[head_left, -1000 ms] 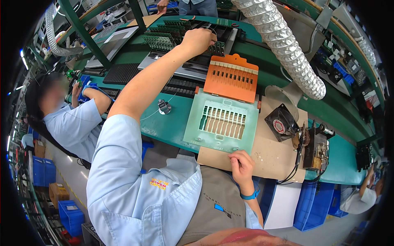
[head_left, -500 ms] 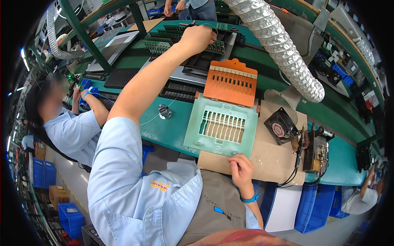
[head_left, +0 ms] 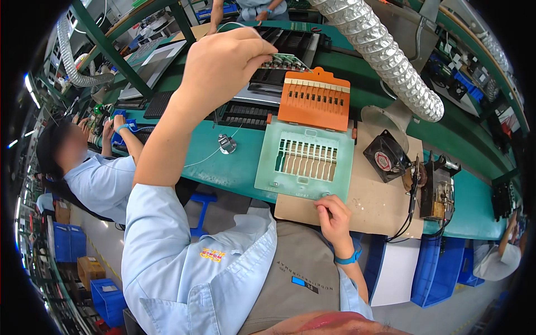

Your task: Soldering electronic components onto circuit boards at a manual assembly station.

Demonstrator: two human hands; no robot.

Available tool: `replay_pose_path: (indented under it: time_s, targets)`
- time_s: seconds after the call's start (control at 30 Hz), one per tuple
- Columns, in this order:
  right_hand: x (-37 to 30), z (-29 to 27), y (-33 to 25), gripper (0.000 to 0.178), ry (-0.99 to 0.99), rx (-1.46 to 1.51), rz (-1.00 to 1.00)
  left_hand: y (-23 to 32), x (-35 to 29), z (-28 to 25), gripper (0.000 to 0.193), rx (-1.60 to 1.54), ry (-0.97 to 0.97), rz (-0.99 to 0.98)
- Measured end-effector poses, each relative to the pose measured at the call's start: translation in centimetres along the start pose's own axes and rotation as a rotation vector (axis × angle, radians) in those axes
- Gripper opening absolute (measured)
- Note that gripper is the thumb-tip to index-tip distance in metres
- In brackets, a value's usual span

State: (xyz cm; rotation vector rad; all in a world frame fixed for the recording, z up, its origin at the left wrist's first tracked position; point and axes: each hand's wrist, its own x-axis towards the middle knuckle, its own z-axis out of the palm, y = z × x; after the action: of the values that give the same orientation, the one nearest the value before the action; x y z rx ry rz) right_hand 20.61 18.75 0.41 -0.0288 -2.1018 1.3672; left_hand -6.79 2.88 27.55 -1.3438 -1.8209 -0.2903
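My left hand (head_left: 223, 61) is raised over the bench, thumb and fingers pinching the end of a narrow green circuit board (head_left: 285, 60) with parts along it. The board hangs in the air behind a fixture with an orange hinged lid (head_left: 315, 100), which stands open. Its pale green frame (head_left: 268, 162) has a slotted window and lies on brown cardboard. By the frame's near edge, my right hand (head_left: 335, 218) rests with fingers curled in; nothing shows in them.
A small metal weight-like piece (head_left: 226, 144) with a cord sits left of the frame. To the right are a black fan (head_left: 385, 156) and a soldering pot-like device (head_left: 434, 190). A silver duct (head_left: 385, 61) hangs overhead. A co-worker (head_left: 97, 173) sits at left.
My left hand has come back from the rows of boards at the far side, nearer and leftward, lifting one circuit board. My right hand stays by the frame, and the view has shifted slightly.
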Motion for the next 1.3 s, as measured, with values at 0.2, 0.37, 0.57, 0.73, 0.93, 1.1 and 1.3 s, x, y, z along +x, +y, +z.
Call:
replay_pose_path:
  time_s: [0.2, 0.37, 0.57, 0.73, 0.93, 1.1, 1.3]
  targets:
    - [0.0, 0.1, 0.3, 0.013, 0.019, -0.005, -0.022, 2.0, -0.6, -4.0, 0.018, -0.066, 0.025, -0.012]
    - [0.1, 0.3, -0.1, 0.013, 0.035, -0.023, -0.045, 3.6, -0.8, -6.5, 0.019, -0.082, 0.024, -0.008]
    - [0.0, 0.2, -0.5, 0.013, 0.006, -0.021, -0.018, 6.2, -1.5, -9.4, 0.018, -0.126, 0.019, -0.034]
    - [-0.2, 0.2, -0.2, 0.012, 0.008, -0.028, -0.018, 7.9, -3.1, -11.1, 0.013, -0.008, 0.005, -0.007]
    - [-0.2, 0.4, 0.3, 0.012, 0.002, 0.007, -0.066, 8.6, -7.1, -12.1, 0.014, 0.034, 0.064, 0.139]
    - [0.0, 0.2, -0.2, 0.012, -0.033, -0.008, -0.047, 8.9, -10.1, -13.0, 0.02, 0.109, 0.059, 0.135]
    - [0.7, -0.6, -1.7, 0.013, -0.121, 0.065, 0.152, 10.0, -13.1, -14.0, 0.02, 0.051, 0.035, 0.235]
